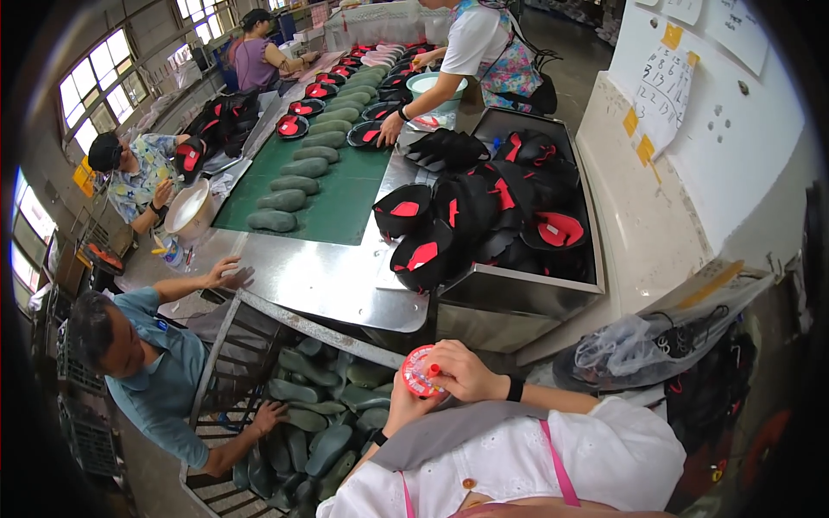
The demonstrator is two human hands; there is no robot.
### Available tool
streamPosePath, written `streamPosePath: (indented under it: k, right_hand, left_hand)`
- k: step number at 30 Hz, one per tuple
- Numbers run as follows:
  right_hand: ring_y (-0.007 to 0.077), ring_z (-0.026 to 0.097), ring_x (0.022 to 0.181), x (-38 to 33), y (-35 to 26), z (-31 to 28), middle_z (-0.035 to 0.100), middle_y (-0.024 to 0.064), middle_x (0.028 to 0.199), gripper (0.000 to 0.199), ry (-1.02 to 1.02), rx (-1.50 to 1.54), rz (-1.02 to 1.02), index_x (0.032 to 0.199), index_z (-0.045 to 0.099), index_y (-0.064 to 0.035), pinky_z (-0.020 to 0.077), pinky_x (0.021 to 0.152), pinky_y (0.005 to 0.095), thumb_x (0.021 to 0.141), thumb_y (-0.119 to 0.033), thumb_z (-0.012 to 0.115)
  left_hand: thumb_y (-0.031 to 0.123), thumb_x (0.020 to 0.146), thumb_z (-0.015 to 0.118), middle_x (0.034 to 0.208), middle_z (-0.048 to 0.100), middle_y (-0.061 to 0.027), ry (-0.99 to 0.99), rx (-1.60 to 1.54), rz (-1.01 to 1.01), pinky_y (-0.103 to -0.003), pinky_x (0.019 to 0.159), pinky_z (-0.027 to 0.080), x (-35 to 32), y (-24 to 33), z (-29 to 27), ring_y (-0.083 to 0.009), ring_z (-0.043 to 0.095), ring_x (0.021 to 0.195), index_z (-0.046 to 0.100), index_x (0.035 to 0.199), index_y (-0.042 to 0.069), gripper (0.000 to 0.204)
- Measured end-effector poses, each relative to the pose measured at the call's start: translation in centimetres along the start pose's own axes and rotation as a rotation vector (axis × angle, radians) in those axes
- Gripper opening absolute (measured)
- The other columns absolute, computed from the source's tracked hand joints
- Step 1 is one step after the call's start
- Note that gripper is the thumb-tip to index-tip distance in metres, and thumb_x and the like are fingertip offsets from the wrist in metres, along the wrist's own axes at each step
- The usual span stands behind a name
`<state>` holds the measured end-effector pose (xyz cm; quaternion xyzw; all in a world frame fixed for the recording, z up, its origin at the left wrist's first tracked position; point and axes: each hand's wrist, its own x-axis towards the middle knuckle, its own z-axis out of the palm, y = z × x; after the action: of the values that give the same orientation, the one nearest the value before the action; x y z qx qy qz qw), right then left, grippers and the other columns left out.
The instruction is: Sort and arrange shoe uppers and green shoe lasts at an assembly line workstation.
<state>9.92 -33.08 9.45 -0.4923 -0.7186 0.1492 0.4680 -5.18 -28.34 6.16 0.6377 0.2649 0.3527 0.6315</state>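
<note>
A round red container (415, 363) with pale printing on its top is held close in front of my chest. My left hand (403, 407) is closed round its lower side. Fingers of my right hand (471, 372) are bent over the top, at a small red cap (433, 369) that sticks up there; some fingertips are hidden. Just to the left of my hands is a barred metal crate (332, 326) full of dark green shoe soles (330, 449). Beyond my hands lie black shoe uppers (471, 204) with red linings, heaped in a metal bin (535, 281).
Soles and uppers line a green conveyor belt (345, 203) with a metal end plate (319, 285). A co-worker in blue (151, 345) has one hand in the crate. Other co-workers stand along the belt. A plastic-wrapped bundle (648, 350) sits by the wall at right.
</note>
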Motion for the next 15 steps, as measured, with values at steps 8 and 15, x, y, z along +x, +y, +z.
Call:
streamPosePath:
  k: [8,15]
  right_hand:
    - [0.0304,0.052,0.086,-0.24,0.04,-0.05,0.057,0.0125,0.091,0.018,0.002,0.005,0.005,0.088,0.057,-0.0017,0.0398,0.079,0.0388,0.076,-0.014,0.064]
    - [0.0306,0.052,0.086,-0.37,-0.13,-0.08,0.056,0.0129,0.089,0.018,0.005,0.0,-0.002,0.087,0.057,-0.0014,0.0399,0.079,0.0388,0.076,-0.014,0.063]
  left_hand:
    - [0.006,0.059,0.078,0.1,0.062,-0.0113,-0.023,-0.002,0.021,-0.031,0.081,0.047,0.09,0.26,0.19,-0.0206,0.061,0.093,0.053,0.112,0.0,0.058]
    - [0.007,0.06,0.079,0.099,0.062,-0.011,-0.012,-0.015,0.019,-0.031,0.08,0.047,-0.07,0.45,0.35,-0.0198,0.061,0.091,0.054,0.11,0.0,0.057]
